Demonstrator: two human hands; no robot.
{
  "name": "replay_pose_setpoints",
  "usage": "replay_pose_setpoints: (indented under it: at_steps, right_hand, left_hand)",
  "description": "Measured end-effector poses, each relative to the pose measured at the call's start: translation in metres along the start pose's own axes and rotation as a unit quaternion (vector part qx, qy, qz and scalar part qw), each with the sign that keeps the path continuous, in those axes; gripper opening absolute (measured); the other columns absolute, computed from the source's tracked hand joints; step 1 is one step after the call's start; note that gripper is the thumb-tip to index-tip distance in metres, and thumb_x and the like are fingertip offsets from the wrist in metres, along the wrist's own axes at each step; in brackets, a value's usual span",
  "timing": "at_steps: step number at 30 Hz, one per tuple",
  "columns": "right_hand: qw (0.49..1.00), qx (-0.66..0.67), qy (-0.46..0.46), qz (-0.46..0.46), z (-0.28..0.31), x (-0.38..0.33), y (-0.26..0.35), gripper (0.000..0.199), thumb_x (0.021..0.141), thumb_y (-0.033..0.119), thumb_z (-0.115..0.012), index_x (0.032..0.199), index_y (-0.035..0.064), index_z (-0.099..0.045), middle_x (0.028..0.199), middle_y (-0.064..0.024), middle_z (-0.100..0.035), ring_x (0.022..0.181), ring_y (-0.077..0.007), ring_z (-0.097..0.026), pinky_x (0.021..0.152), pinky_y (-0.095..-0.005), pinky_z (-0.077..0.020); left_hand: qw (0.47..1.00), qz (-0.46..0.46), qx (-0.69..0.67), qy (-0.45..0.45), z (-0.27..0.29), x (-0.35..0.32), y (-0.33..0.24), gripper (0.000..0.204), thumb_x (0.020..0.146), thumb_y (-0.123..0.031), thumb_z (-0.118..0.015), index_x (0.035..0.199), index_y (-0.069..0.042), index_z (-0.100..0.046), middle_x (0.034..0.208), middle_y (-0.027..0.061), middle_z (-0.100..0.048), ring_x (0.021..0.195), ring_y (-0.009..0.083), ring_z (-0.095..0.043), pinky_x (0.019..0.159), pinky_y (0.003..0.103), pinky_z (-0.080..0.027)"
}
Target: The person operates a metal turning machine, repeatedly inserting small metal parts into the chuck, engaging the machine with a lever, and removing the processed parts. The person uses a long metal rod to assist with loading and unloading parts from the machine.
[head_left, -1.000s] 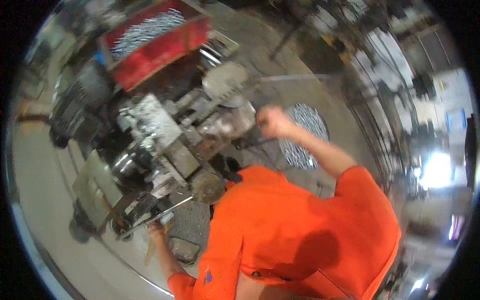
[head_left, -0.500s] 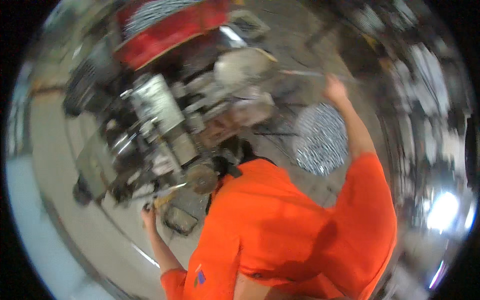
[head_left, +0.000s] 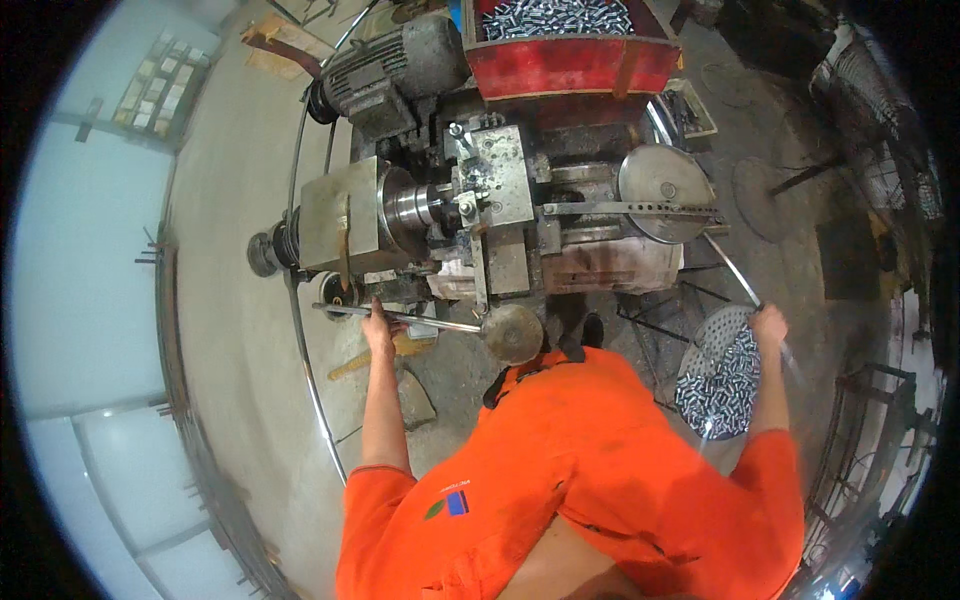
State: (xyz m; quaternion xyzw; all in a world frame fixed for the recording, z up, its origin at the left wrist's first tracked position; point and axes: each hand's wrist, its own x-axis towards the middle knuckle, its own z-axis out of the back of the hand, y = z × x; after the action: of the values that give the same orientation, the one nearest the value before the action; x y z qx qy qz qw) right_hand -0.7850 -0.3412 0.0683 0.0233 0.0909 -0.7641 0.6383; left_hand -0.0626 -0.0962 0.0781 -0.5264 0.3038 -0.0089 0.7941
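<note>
While at lathe (head_left: 480, 215): left hand (head_left: 378, 325) on lever (head_left: 400, 318).

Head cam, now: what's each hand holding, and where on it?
Left hand grips the long metal lever near its left end. Right hand grips a thin metal rod at its lower end.

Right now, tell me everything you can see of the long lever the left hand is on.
The long lever is a thin, straight bar of bare grey metal lying nearly level across the machine's front. Its right end carries a round, dull metal disc. Its left end reaches toward the grey housing. The left hand grips it near the left end, fingers wrapped around the bar.
</note>
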Motion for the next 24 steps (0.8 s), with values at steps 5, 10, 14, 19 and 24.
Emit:
replay_pose_setpoints:
  at_steps: [5,10,14,19,24]
  right_hand:
    - [0.988,0.154,0.004,0.026,-0.026,-0.108,0.045,0.031,0.062,0.028,-0.061,0.08,0.0026,-0.06,0.074,-0.0207,-0.059,0.073,-0.0397,-0.058,0.065,-0.0465,-0.0464]
    - [0.962,0.273,-0.013,-0.013,-0.033,-0.147,0.074,0.028,0.063,0.027,-0.054,0.076,0.0025,-0.056,0.071,-0.022,-0.058,0.069,-0.0404,-0.057,0.061,-0.0459,-0.0443]
    - [0.948,0.315,-0.003,-0.043,-0.006,-0.151,0.09,0.027,0.063,0.026,-0.052,0.075,0.0022,-0.055,0.068,-0.0215,-0.057,0.066,-0.0402,-0.055,0.059,-0.0448,-0.0427]
    - [0.952,0.298,0.07,-0.017,-0.031,-0.138,0.073,0.035,0.061,0.022,-0.054,0.09,0.0041,-0.062,0.072,-0.0234,-0.059,0.069,-0.0388,-0.058,0.062,-0.0419,-0.0454]
    - [0.979,0.202,0.032,0.018,-0.014,-0.075,0.034,0.034,0.064,0.026,-0.054,0.088,0.0032,-0.062,0.072,-0.0229,-0.059,0.071,-0.0406,-0.058,0.065,-0.0459,-0.0463]
  left_hand:
    - [0.993,-0.081,-0.007,-0.084,0.011,0.036,0.034,0.035,0.089,-0.033,-0.049,0.081,0.001,-0.045,0.062,0.0108,-0.053,0.049,0.024,-0.056,0.042,0.037,-0.052]
    - [0.983,-0.12,-0.047,-0.129,-0.014,0.022,0.024,0.038,0.086,-0.028,-0.049,0.062,0.002,-0.044,0.055,0.0084,-0.048,0.042,0.0199,-0.049,0.036,0.034,-0.047]
    - [0.987,-0.124,-0.037,-0.097,-0.009,0.021,0.027,0.04,0.086,-0.031,-0.048,0.064,0.003,-0.043,0.055,0.0093,-0.048,0.042,0.0219,-0.051,0.037,0.035,-0.049]
    - [0.998,-0.047,0.013,-0.031,-0.009,0.005,0.0,0.044,0.087,-0.035,-0.048,0.068,0.005,-0.045,0.055,0.0139,-0.052,0.041,0.0265,-0.056,0.035,0.035,-0.049]
    - [0.992,0.008,0.127,-0.022,0.023,0.019,0.014,0.055,0.086,-0.046,-0.05,0.074,0.007,-0.05,0.064,0.0151,-0.057,0.05,0.0297,-0.062,0.04,0.035,-0.051]
